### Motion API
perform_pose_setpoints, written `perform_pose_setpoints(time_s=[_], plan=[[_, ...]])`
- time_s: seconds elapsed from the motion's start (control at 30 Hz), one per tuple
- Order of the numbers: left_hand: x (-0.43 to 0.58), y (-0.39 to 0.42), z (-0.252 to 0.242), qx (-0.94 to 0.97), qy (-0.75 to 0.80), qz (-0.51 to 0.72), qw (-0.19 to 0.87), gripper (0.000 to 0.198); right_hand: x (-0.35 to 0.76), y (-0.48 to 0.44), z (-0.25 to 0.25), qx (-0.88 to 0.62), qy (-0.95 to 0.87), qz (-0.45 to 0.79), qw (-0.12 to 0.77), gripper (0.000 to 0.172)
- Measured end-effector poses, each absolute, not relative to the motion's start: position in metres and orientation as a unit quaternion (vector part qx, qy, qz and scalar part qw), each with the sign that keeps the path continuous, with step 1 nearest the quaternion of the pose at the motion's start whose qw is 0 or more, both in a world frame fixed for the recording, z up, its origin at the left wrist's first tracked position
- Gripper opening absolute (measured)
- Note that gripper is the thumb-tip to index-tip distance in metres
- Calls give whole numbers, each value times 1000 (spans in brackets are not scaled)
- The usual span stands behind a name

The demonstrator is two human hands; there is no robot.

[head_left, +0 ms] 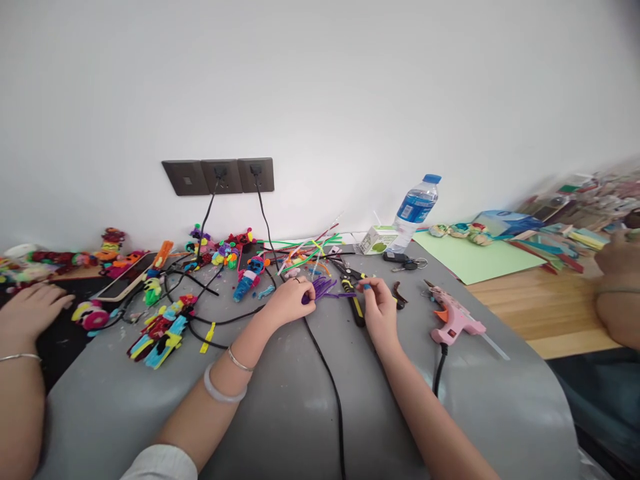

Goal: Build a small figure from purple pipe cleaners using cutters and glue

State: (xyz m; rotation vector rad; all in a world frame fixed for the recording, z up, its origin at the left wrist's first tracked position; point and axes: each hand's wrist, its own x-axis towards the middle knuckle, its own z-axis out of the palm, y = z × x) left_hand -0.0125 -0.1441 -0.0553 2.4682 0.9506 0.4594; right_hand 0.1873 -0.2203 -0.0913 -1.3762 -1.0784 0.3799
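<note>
My left hand (290, 301) is closed around a bunch of purple pipe cleaners (325, 288), which fan out to the right of its fingers. Opposite it, my right hand (381, 313) is pinched, and a purple strand runs to its fingertips. A small blue spot shows at those fingertips; what it is I cannot make out. Between the hands lie pliers (356, 308) with yellow and black handles. Behind them is a loose pile of coloured pipe cleaners (313, 253). A pink glue gun (455, 317) lies to the right of my right hand.
Fuzzy pipe-cleaner figures (163, 330) and black cables (325, 363) cover the left and middle of the grey table (295, 413). A water bottle (416, 210), a small carton (379, 240) and keys (407, 261) stand or lie at the back. Other people's arms (23, 347) show at both sides.
</note>
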Motion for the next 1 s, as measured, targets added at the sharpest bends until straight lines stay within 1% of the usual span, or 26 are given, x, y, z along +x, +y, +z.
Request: perform_pose_setpoints(time_s=[0.07,0.27,0.3,0.43,0.6,0.67,0.73,0.83,0.9,1.0], plan=[[-12,-144,-56,888,350,186,231,8,187,-220,-93,-599,-475,172,621,16],[-10,-141,-59,850,389,237,263,6,187,-224,-89,-615,-455,132,630,29],[-10,-140,-60,845,393,249,265,6,187,-224,-88,-621,-449,130,629,29],[-10,-137,-62,817,402,301,284,8,189,-224,-90,-610,-432,140,649,17],[-10,-137,-61,767,401,375,333,12,193,-223,-94,-581,-409,137,690,11],[-11,-139,-58,749,406,403,333,11,194,-223,-94,-581,-399,139,696,9],[-12,-140,-56,737,412,437,310,10,193,-222,-94,-595,-405,148,679,10],[-13,-140,-54,722,421,473,279,10,190,-219,-94,-621,-453,170,617,16],[-13,-139,-54,719,423,477,277,10,189,-217,-94,-631,-483,171,582,18],[-13,-138,-55,728,420,467,275,9,189,-217,-96,-650,-500,150,552,18]])
